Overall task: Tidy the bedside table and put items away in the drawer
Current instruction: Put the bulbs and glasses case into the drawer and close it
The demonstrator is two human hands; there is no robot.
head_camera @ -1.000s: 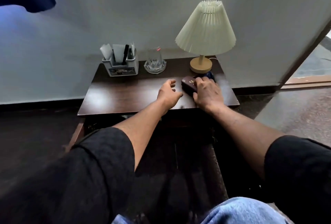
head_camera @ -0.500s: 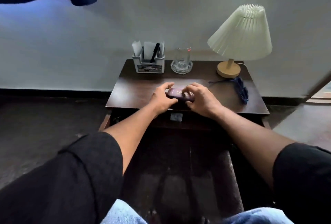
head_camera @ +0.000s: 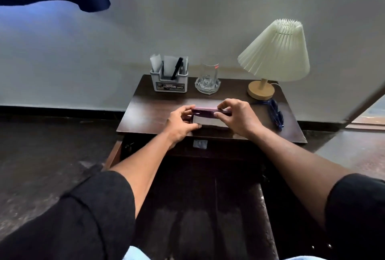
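Observation:
A small maroon case sits at the front middle of the dark wooden bedside table. Its lid is lifted and a pale inside shows under it. My left hand grips the case's left end and lower half. My right hand pinches the lid's right end. A dark blue object, either glasses or a cord, lies on the table right of my right hand. Below the tabletop the drawer stands pulled out, dark inside, with a small pale item at its back.
At the table's back stand a white holder with papers and a black pen, a glass on a glass ashtray, and a pleated lamp on a wooden base. White wall behind, dark floor at both sides, dark curtain at the upper left.
Both hands brought the maroon case from beside the lamp base to the table's front middle. The lid, shut before, is now raised.

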